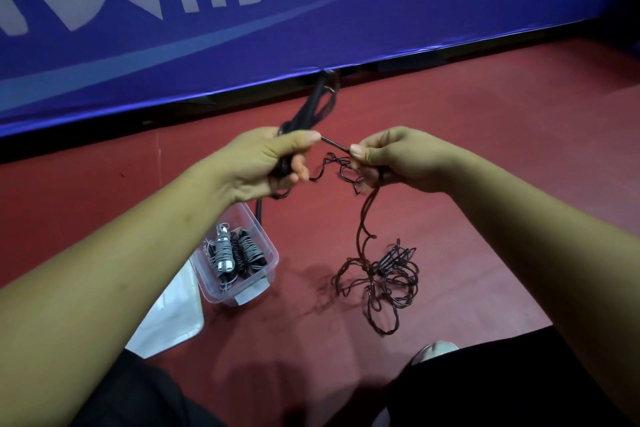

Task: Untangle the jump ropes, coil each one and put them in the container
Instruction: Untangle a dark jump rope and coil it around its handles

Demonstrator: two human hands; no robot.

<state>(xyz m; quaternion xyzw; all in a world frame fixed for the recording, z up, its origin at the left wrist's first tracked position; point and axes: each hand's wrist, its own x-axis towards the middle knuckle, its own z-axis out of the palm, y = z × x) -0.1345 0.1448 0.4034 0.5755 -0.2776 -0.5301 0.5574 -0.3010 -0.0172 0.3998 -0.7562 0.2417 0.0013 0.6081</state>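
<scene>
Where dark trousers (138, 399) fill the lower edge, a pale shoe tip (434, 348) shows at five o'clock on the red floor (502, 156). At seven o'clock a white lid (169, 319) lies flat, just beside a clear plastic container (223, 291). In the container lie coiled ropes (235, 251), some grey and some black, packed side by side.

At three o'clock from the container, the loose part of a dark jump rope (384, 277) lies on the floor in tangled loops. One strand climbs from it toward twelve o'clock, up to the right hand (391, 159).

The right hand pinches that strand between thumb and forefinger, the other fingers curled in. At nine o'clock from it, the left hand (263, 163) has its fingers wrapped round black handles (311, 107), which jut out past the fist toward twelve o'clock, and its thumb lies along the rope. A short length runs taut between the two hands, with kinked loops hanging just below.

Beyond the hands, across the top, stretches a blue banner (311, 31) with large white characters.
</scene>
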